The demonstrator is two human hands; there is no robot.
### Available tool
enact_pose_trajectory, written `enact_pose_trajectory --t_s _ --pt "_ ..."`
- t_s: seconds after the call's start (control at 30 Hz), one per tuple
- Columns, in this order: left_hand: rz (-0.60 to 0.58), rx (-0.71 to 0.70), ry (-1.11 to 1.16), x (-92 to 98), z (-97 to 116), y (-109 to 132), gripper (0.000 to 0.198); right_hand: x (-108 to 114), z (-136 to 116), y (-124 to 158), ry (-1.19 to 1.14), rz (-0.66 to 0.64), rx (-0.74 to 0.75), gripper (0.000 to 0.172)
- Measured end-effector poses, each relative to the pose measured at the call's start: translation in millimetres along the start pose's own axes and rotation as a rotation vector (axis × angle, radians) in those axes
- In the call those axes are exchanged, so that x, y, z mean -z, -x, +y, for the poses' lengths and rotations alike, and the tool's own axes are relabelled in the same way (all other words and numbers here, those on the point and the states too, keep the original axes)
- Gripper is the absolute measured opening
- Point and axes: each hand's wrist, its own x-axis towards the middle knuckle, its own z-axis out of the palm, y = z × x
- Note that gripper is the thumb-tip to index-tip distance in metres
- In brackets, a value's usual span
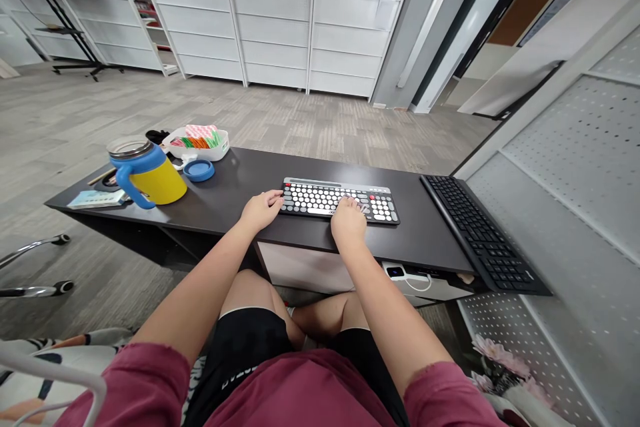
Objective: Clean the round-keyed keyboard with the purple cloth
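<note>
A compact keyboard (320, 203) with round white and grey keys and a few red ones lies on the dark desk in front of me. At its left end is my left hand (262, 211), thumb and fingers closed against the short edge. My right hand (349, 221) rests over the keys right of the middle, its fingers curled down onto them. The back of that hand hides most of its fingertips, so anything pinched there cannot be made out. Both forearms reach over the desk's front edge.
On the dark desk (250, 177), a blue and yellow mug (167, 181), a blue lid (199, 171) and a white basket (220, 150) of colourful packets stand left. A larger black keyboard (493, 240) lies across the right edge, beside a perforated panel (575, 140). A white device with cable (400, 273) sits below the desktop.
</note>
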Motion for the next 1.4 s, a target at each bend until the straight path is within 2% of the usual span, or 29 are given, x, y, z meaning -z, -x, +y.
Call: enact_pose_trajectory --t_s 0.2,0.83,1.07,1.23,1.3,1.4 --pt "-0.021 0.008 0.031 1.0 1 1 0.047 -3 -18 1 0.030 -0.024 0.013 0.053" --pt "-0.016 -0.023 0.050 -0.6 0 1 0.046 -14 -78 11 -0.019 0.022 0.160 0.050" --pt "0.011 -0.003 0.131 -2.5 -6 -2 0.054 -20 -108 14 -0.022 0.019 0.251 0.050" --pt "0.007 0.002 0.273 -6.8 -13 -4 0.053 -29 -129 15 -0.051 0.043 0.319 0.048" --pt "0.041 -0.022 0.334 -7.2 -14 -3 0.052 -33 -135 15 -0.071 0.056 0.354 0.047" --pt "0.184 -0.050 0.379 -5.6 -11 -1 0.048 -34 -137 15 -0.074 0.042 0.436 0.048"
